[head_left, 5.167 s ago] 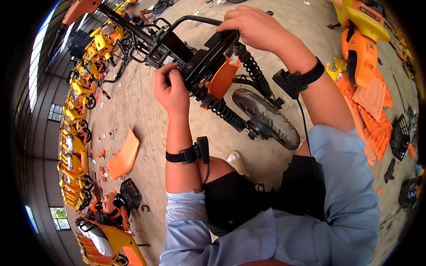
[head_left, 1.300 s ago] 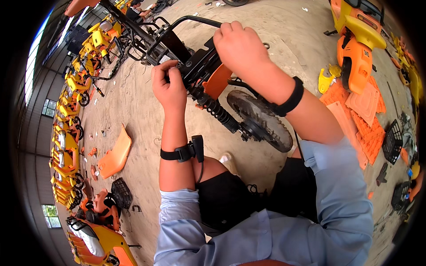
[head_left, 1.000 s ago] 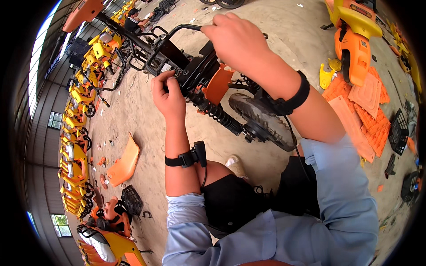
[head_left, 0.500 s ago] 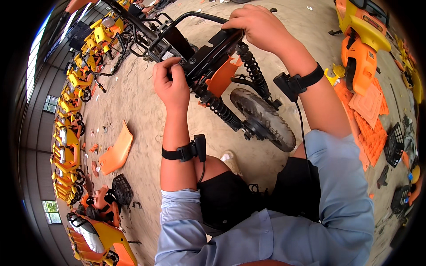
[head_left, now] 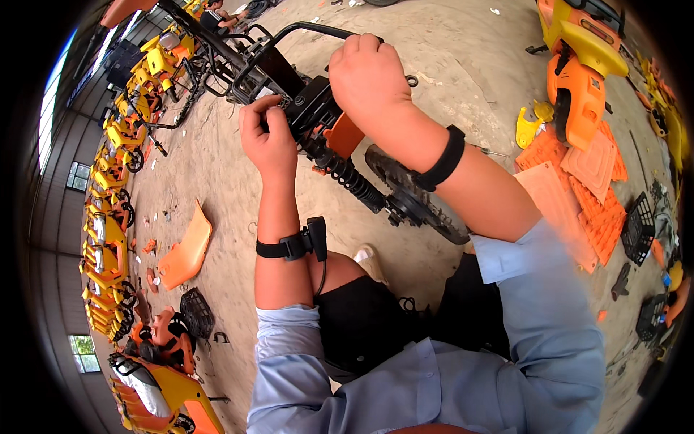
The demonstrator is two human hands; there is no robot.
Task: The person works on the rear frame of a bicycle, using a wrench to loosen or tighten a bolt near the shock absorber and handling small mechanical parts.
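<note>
Stripped 2-wheeler (head_left: 312,100) stands mid-scene on the floor (head_left: 463,94), frame running far L, wheel (head_left: 416,202) end near the person's knees, so prob. worked from behind b/c that gives both hands reach to either side. Hands well apart: L hand (head_left: 270,141) at L edge of the black tail section, thumb & fingers curled close; can't tell if anything's pinched btwn them. R hand (head_left: 370,81) lies over the R side, knuckles up, by the near end of the black rail (head_left: 311,29); its fingers are hidden, so can't tell what it grips, if anything. One on each side prob. helps keep things steady. Shock (head_left: 350,181) & orange piece (head_left: 343,137) sit just below, exposed w/ no body cover over them. Strap w/ cable (head_left: 293,246) rides L forearm, clear of fingers. Loose orange panel (head_left: 186,249) lies on floor to L, flat panels (head_left: 593,170) heaped to R, prob. there to leave working room. Yellow bikes (head_left: 108,253) line far L side, prob. to save space.
</note>
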